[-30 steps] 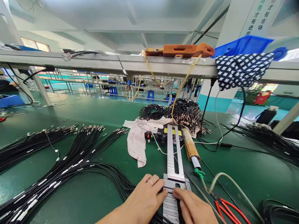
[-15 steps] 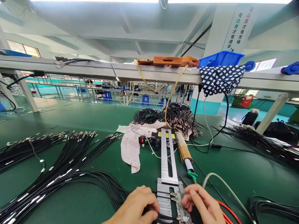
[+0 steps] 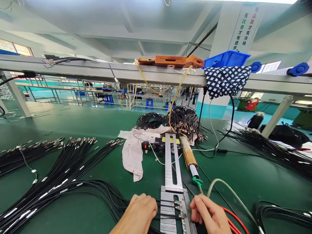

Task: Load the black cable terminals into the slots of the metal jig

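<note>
Jig [image 3: 173, 182]: flat metal fixture, silvery, matte; long slotted bar at far end, wider stepped base w/ grooves at near end. Laid on green mat [image 3: 97, 130], bottom centre of view, between both hands.
Wires [image 3: 170, 208]: thin black leads, seen laid across jig base in grooves, small metal terminals w/ reddish tips lined up at right edge of base.
Left hand [image 3: 140, 213]: curled loosely, fingers pressed down on wires just left of jig base; grip narrow, wires held under fingertips.
Right hand [image 3: 209, 216]: fingers bent, touching right edge of jig base by the terminals; whether anything is pinched can't be told.
Bundles [image 3: 60, 172]: many black cables, glossy, fanned over mat at left, white sleeve marks seen along them, metal ends at far tips.
Coils [image 3: 175, 122]: tangled black leads w/ coppery ends, piled behind jig.
Cloth [image 3: 133, 152]: pale, crumpled, soft, laid left of jig bar.
Box [image 3: 159, 144]: small black unit w/ yellow label, knobs, red light; jig bar laid over it.
Iron [image 3: 190, 157]: brown taped cylindrical handle, green tip, right of bar.
Cutters [image 3: 231, 221]: red handles, near right hand.
Hose [image 3: 229, 188]: pale tube, curved, right of jig.
Shelf [image 3: 122, 73]: grey rail overhead; orange block, blue bin, dotted fabric on it.
</note>
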A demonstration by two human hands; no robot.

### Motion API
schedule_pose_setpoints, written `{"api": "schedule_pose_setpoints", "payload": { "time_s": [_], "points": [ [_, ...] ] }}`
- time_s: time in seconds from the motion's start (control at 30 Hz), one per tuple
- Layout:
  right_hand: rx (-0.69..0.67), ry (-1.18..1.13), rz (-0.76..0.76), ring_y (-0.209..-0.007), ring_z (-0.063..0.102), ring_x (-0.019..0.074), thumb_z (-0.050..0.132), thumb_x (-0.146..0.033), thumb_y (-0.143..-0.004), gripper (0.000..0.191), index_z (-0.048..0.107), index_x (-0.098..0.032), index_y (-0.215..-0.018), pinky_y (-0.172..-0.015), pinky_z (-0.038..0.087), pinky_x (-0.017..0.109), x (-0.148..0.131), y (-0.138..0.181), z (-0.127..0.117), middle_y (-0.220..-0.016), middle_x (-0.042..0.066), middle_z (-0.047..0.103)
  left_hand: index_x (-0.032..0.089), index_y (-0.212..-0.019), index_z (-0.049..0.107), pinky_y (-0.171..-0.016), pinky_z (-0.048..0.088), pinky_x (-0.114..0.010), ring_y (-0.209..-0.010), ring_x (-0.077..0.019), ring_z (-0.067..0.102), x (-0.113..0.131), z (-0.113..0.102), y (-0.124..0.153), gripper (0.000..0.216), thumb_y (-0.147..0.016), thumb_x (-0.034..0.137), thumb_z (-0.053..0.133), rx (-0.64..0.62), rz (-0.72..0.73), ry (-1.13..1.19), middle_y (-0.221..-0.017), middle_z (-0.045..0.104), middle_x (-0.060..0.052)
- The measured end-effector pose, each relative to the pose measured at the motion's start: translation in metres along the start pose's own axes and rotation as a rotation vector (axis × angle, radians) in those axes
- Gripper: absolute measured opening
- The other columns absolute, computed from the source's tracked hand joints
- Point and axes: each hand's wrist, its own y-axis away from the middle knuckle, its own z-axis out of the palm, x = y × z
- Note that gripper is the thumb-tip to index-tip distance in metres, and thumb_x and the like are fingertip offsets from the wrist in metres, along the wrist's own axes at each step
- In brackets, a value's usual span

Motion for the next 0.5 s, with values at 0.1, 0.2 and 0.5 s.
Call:
{"api": "schedule_pose_setpoints", "payload": {
  "time_s": [0.1,0.2,0.5],
  "points": [
    [-0.003,0.008,-0.008,-0.049,0.049,0.0148,0.057,-0.071,-0.083,0.056,0.065,-0.019,-0.065,-0.051,0.037,0.025,-0.001,0.000,0.000,-0.051,0.000,0.056,0.021,-0.078,0.050,-0.072,0.034,-0.036,-0.071,-0.0209,0.050,-0.001,-0.008,0.001,0.004,-0.082,0.020,0.052,0.002,-0.003,-0.051,-0.077,0.058,-0.002],
    [-0.005,0.014,-0.010,-0.049,0.049,0.0150,0.057,-0.071,-0.083,0.055,0.064,-0.019,-0.065,-0.051,0.037,0.025,-0.004,0.000,0.000,-0.050,0.000,0.056,0.021,-0.081,0.053,-0.073,0.033,-0.035,-0.074,-0.0219,0.050,0.000,-0.012,0.003,0.013,-0.085,0.011,0.045,0.068,-0.015,-0.110,-0.078,0.058,-0.003],
    [-0.002,0.058,-0.027,-0.049,0.050,0.0157,0.054,-0.072,-0.084,0.056,0.064,-0.020,-0.065,-0.050,0.038,0.024,-0.002,0.002,0.003,-0.050,0.000,0.056,0.022,-0.096,0.052,-0.090,0.040,-0.043,-0.089,-0.0248,0.050,0.008,-0.019,0.000,0.036,-0.068,-0.001,0.048,-0.059,-0.072,-0.114,-0.093,0.057,-0.004]
  ]
}}
